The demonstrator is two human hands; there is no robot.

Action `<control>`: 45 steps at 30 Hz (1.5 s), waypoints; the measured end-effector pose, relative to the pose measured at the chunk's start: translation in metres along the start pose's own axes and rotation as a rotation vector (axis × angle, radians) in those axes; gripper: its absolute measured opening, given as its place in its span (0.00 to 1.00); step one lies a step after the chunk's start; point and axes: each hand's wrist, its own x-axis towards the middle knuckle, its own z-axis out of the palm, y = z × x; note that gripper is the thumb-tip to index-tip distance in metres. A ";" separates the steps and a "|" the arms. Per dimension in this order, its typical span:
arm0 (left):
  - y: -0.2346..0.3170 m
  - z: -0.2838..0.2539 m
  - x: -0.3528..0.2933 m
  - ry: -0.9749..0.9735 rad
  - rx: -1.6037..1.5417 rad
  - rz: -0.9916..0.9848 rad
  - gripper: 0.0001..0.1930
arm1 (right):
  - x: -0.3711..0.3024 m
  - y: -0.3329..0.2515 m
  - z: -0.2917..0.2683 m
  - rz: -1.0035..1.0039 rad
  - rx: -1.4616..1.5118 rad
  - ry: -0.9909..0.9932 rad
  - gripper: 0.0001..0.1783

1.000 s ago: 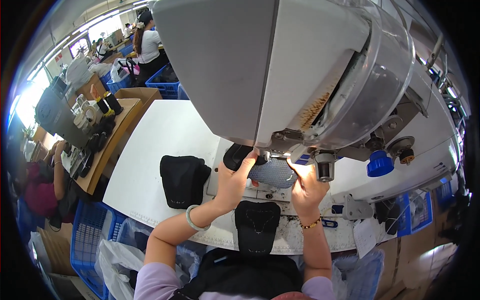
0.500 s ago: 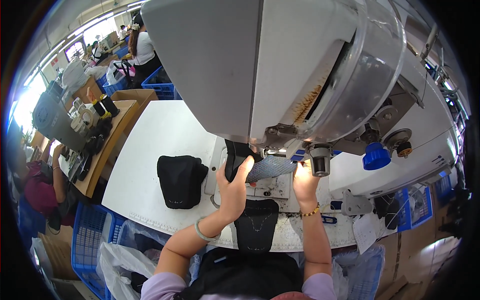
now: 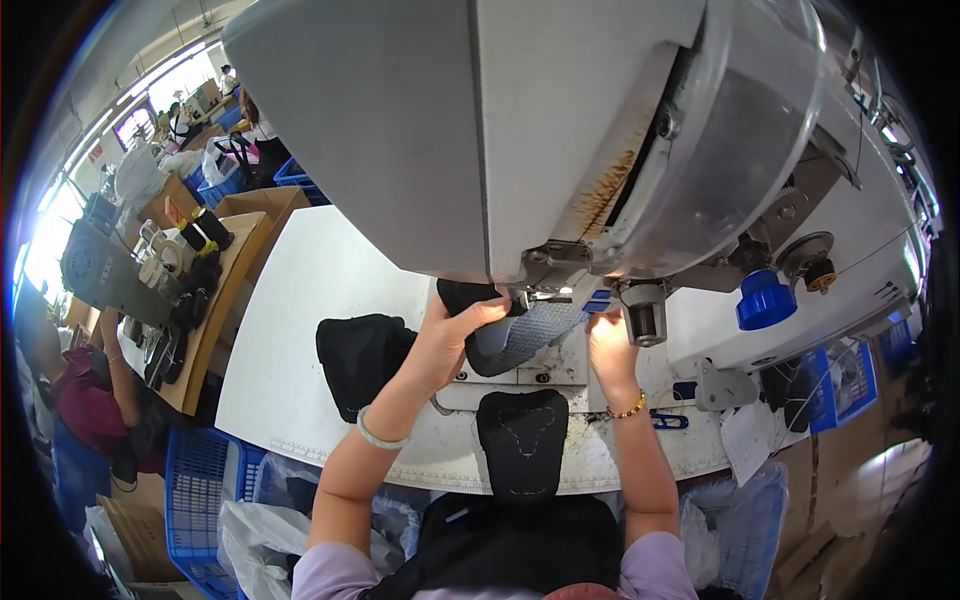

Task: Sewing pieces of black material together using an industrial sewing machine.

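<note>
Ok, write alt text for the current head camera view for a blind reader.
A person's left hand grips a grey-and-black fabric piece under a sewing machine, the right hand at the piece's right end. On the white table, black fabric lies to the left and a stitched black piece nearest the person.

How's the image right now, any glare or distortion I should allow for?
Head view: glare washes out the far left; the corners go black; the white table has a near edge that looks bowed, likely fisheye; the right hand is brightly lit toward its fingers.
</note>
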 end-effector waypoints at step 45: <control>0.004 0.010 -0.020 -0.231 1.542 1.480 0.11 | -0.016 -0.054 -0.009 -0.942 -0.479 -0.181 0.15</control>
